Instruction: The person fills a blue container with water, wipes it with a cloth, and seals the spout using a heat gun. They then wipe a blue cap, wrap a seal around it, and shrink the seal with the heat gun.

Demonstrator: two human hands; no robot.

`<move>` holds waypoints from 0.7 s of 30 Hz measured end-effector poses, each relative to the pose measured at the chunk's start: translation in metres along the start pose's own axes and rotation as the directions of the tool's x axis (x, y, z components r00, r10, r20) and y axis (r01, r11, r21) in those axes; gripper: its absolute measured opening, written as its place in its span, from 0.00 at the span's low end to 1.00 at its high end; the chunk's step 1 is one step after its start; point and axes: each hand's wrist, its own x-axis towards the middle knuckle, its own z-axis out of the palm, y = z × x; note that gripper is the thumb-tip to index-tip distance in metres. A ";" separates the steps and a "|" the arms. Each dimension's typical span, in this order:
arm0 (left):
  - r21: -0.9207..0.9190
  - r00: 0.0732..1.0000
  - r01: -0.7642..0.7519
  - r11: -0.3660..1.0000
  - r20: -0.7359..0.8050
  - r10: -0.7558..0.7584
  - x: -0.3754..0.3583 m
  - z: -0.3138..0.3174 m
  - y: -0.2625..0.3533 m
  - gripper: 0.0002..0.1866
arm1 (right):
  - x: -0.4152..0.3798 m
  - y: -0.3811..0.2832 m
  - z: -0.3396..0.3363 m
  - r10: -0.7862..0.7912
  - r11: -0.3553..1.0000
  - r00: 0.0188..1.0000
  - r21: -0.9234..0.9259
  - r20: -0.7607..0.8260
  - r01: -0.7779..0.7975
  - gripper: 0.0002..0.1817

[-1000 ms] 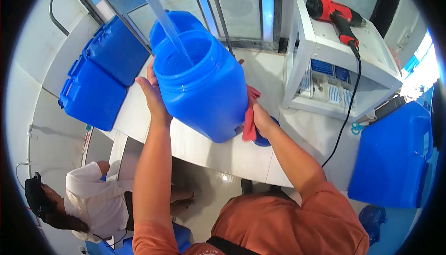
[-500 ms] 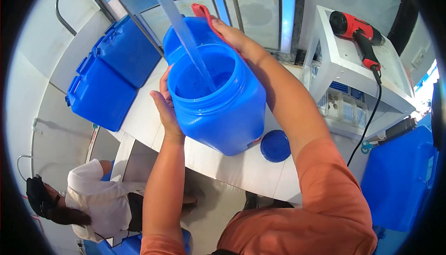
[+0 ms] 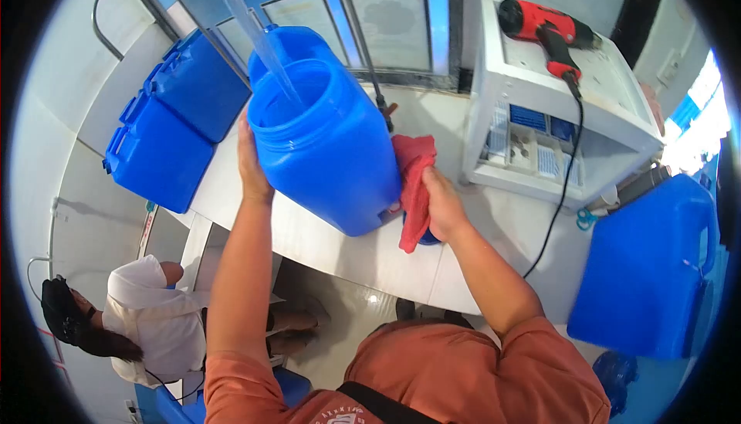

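A blue plastic jug (image 3: 328,165) with a wide threaded mouth stands tilted on the white counter. A clear column, which looks like a stream of water (image 3: 251,26), comes down from above into its mouth. My left hand (image 3: 253,163) grips the jug's left side, its fingers partly hidden behind the wall. To the right of the jug, my right hand (image 3: 445,206) is closed on a red cloth (image 3: 415,188), which touches or nearly touches the jug's side. A dark blue screw cap (image 3: 429,238) lies on the counter, mostly hidden under the cloth and hand.
Two blue jugs (image 3: 162,150) stand at the left, and another large blue jug (image 3: 644,269) at the right. A red and black heat gun (image 3: 544,26) lies on a white shelf unit (image 3: 482,115), its cord hanging down. A person in white (image 3: 154,308) sits lower left.
My right hand has moved from the jug's far side down to its right with the red cloth. The jug sits lower on the left hand's side, and the cap is now mostly covered.
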 end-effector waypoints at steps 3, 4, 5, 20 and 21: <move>0.708 0.799 -0.401 0.581 -0.041 0.600 -0.040 0.013 0.029 0.17 | -0.041 -0.031 -0.016 -0.120 0.937 0.982 0.345 0.146 0.063 0.33; 0.694 0.735 -0.493 0.525 0.009 0.678 -0.069 0.021 0.039 0.12 | -0.056 -0.051 -0.013 -0.151 0.940 0.967 0.332 0.204 0.076 0.35; 0.549 0.831 -0.451 0.703 -0.029 0.556 -0.106 0.029 0.050 0.09 | -0.065 -0.063 -0.013 -0.164 0.937 0.968 0.338 0.188 0.093 0.35; -0.210 0.674 0.721 0.661 0.437 -0.596 -0.206 0.145 0.029 0.25 | -0.135 -0.130 0.009 -0.117 0.665 0.987 -0.729 0.114 0.163 0.15; -0.207 0.671 0.720 0.662 0.450 -0.590 -0.205 0.148 0.034 0.25 | -0.141 -0.132 0.001 -0.129 0.663 0.986 -0.730 0.107 0.166 0.15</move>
